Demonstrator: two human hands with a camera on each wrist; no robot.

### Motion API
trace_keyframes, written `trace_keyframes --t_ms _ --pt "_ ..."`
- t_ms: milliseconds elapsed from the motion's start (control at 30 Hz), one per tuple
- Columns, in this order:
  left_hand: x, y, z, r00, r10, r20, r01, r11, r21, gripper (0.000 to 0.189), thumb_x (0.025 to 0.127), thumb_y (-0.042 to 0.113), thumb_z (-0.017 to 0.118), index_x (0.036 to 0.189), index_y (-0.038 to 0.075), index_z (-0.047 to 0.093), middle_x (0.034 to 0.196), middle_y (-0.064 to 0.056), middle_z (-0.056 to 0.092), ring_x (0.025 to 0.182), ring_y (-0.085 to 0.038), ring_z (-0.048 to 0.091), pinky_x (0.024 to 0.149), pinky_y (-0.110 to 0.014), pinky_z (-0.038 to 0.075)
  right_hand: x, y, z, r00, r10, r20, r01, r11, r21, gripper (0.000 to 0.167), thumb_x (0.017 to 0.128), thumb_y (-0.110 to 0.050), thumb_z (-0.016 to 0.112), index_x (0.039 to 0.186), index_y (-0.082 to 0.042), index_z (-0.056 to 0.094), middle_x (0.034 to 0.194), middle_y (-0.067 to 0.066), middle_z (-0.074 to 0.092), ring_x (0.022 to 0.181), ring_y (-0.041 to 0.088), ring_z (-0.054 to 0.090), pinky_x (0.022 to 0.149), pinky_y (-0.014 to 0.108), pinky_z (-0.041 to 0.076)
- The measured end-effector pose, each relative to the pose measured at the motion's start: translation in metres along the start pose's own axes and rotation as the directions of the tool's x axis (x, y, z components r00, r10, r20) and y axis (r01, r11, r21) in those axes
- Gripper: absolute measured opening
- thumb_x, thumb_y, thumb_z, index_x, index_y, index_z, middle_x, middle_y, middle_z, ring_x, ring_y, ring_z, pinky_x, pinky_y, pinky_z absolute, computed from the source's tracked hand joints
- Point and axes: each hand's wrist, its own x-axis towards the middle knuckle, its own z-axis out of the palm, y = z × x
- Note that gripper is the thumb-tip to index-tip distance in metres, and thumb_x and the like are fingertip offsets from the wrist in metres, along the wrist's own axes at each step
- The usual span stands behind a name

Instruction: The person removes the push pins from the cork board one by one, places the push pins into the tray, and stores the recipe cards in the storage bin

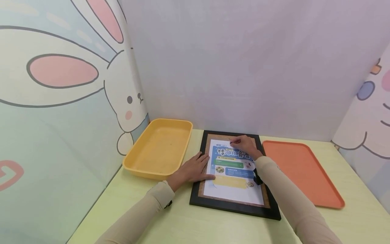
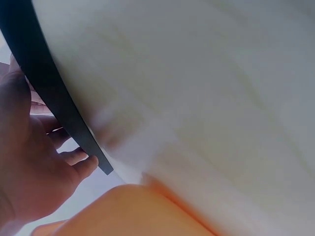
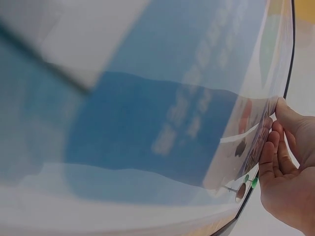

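Observation:
A printed sheet (image 1: 237, 194) with blue, green and yellow panels lies on a brown board with a black frame (image 1: 223, 207). My left hand (image 1: 195, 168) rests across the frame's left side, fingers spread onto the sheet. The left wrist view shows its fingers around the black frame edge (image 2: 74, 118). My right hand (image 1: 245, 144) is at the sheet's top edge, thumb and fingertips drawn together; I cannot tell what they hold. In the right wrist view that hand (image 3: 290, 157) meets the board's edge, and a green-headed pin (image 3: 254, 182) stands close below its fingers.
To the left stands a yellow tray (image 1: 161, 142) with raised sides. A flat orange tray (image 1: 300, 169) lies on the right, its near part passing behind the right sleeve (image 1: 289, 196). The pale table (image 1: 170, 223) reaches a grey curtain (image 1: 237, 67) at the back.

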Motion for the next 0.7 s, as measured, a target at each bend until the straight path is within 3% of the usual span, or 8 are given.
trace_keyframes --t_ms 700 --pt "-0.0003 0.0018 0.0022 1.000 -0.007 -0.008 0.007 1.000 0.017 0.107 0.088 0.089 0.040 0.166 0.016 0.027 0.172 -0.001 0.024 0.159 -0.031 0.019 0.125 -0.046 0.025 -0.0035 -0.0036 -0.0033 1.000 0.014 0.026 -0.014 1.000 0.012 0.026 0.100 -0.019 0.072 0.120 -0.004 0.076 0.113 0.016 0.070 0.100 0.030 0.060 0.096 0.047 0.051"
